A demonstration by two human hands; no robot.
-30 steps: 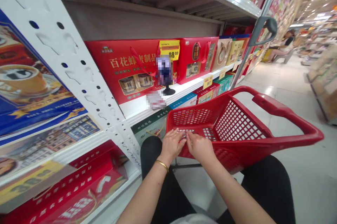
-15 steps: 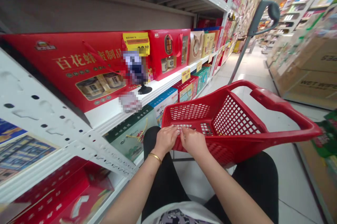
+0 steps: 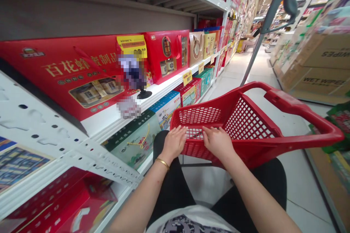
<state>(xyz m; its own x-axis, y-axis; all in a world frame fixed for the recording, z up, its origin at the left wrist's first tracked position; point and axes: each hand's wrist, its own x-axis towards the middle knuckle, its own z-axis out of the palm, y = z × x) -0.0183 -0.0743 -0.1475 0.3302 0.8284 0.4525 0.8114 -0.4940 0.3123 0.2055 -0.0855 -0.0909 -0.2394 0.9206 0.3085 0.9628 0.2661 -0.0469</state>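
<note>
A red plastic shopping cart (image 3: 250, 151) with lattice walls stands across my knees, its handle side toward the right. My left hand (image 3: 175, 142), with a gold bangle at the wrist, rests at the basket's near left rim, fingers stretched forward. A short way to its right, my right hand (image 3: 218, 142) lies over the same near rim, fingers extended into the basket. Neither hand shows anything held in it. Through the lattice, part of the floor can be seen.
White shelving on the left holds a large red gift box (image 3: 62, 69), a smaller red box (image 3: 166, 56) and other packages. A pixelated item on a black stand (image 3: 144, 94) sits at the shelf edge. A grey pole (image 3: 254, 56) rises behind the cart. Cartons (image 3: 324, 63) line the right; a seated person (image 3: 253, 36) is far down the aisle.
My hands have moved apart along the basket rim, the right one shifting rightward. The view has turned slightly right, and a distant seated person now shows.
</note>
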